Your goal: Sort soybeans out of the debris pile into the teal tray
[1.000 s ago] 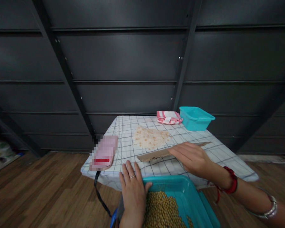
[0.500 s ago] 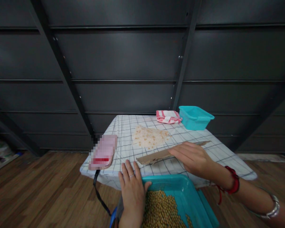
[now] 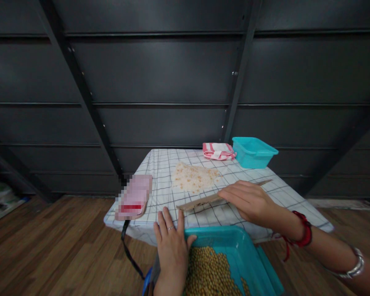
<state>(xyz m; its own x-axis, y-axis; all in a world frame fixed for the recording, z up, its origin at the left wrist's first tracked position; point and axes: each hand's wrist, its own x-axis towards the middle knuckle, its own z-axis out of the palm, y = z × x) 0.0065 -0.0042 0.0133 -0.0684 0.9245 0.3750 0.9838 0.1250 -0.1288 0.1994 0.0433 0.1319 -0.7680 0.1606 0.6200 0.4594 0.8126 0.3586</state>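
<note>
My right hand (image 3: 248, 201) grips a strip of brown cardboard (image 3: 202, 202) from above, its fingers over the strip's middle. The strip stands at a slant along the near part of the checked cloth, its lower edge at or close to the cloth. My left hand (image 3: 172, 250) lies with fingers spread across the cloth's front edge, thumb on the rim of a teal basin (image 3: 234, 242). Its index fingertip is close to the strip's left end; contact is unclear. The basin holds many yellowish-brown beans (image 3: 208, 271). Beyond the strip lies a spread of whitish grains with scattered beans (image 3: 194, 177).
A pink phone-like object (image 3: 137, 193), partly pixelated, rests at the table's left edge, with a black strap (image 3: 128, 250) hanging below. At the back are a folded red-and-white towel (image 3: 218, 151) and a smaller turquoise container (image 3: 254, 153). A dark panelled wall (image 3: 160, 74) stands behind.
The cardboard has tipped, showing less of its face, and its right end has shifted slightly. My right hand has turned a little with it. My left index finger has spread outward.
</note>
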